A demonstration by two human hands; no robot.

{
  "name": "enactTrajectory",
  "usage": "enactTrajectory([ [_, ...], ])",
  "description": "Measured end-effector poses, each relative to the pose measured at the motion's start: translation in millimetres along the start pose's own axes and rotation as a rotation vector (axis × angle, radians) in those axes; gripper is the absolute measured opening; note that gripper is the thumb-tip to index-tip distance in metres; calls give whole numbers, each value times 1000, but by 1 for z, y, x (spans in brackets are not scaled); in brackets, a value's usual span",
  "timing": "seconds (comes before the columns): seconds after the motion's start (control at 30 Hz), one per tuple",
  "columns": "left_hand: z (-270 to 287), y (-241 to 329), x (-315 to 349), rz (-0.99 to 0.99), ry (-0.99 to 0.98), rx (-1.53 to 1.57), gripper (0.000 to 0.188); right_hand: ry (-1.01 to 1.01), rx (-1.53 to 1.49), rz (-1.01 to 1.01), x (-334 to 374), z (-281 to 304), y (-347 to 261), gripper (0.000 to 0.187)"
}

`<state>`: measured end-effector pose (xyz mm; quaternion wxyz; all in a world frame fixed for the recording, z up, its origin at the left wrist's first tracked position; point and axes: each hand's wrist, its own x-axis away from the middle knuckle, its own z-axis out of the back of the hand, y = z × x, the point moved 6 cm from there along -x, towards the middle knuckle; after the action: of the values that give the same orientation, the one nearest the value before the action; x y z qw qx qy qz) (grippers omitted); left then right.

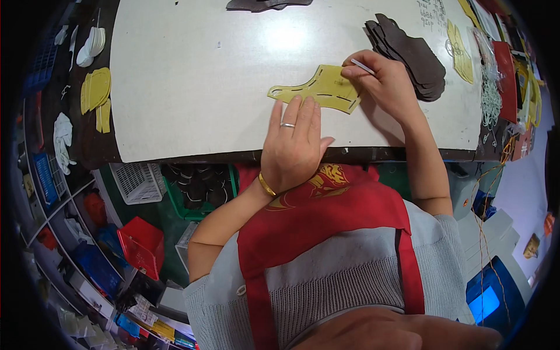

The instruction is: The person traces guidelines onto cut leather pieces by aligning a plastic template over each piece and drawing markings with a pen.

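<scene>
A yellow pattern template [332, 87] with slots cut along it lies on the white tabletop near its front edge. My left hand [294, 131] rests flat, its fingers stretched out and their tips on the template's lower edge. My right hand [385, 81] is at the template's upper right end. Pinched between its thumb and fingers is a slim white pen-like stick [363, 66]; its working tip cannot be made out. Just right of that hand lies a stack of dark brown cut pieces [417, 58], shaped with curved outlines.
More dark brown pieces [268, 4] lie at the table's far edge. Yellow templates [461, 52] are at the right, near a tangle of pale cord [492, 96]. On the left are yellow pieces [95, 90] and a white glove [62, 140]. A green crate [175, 195] stands below the table.
</scene>
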<state>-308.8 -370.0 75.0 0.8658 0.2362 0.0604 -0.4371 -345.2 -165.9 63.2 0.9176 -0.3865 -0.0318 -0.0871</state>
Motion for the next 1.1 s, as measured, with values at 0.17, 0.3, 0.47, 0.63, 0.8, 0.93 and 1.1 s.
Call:
enactTrajectory([
  [0.17, 6, -6, -15, -57, 70, -73, 42, -71, -64, -98, 1, 6, 13, 19],
  [0.3, 7, -3, -22, -53, 31, -98, 42, 58, 85, 23, 4, 10, 3, 23],
  [0.47, 0, 3, -17, -84, 11, -133, 45, 79, 142, 87, 3, 9, -2, 21],
  [0.63, -6, 7, -14, -47, -83, -135, 61, 232, 388, 262, 10, 19, -17, 16],
  [0.8, -9, 9, -9, -27, -107, -78, 66, 329, 424, 558, 8, 26, -67, 17],
  [0.93, -11, 7, -11, -27, -123, -72, 65, -116, 76, 557, -12, -31, -88, 25],
  [1.1, -9, 9, -7, -76, -76, -62, 64, -182, 221, 615, -14, -52, -100, 24],
])
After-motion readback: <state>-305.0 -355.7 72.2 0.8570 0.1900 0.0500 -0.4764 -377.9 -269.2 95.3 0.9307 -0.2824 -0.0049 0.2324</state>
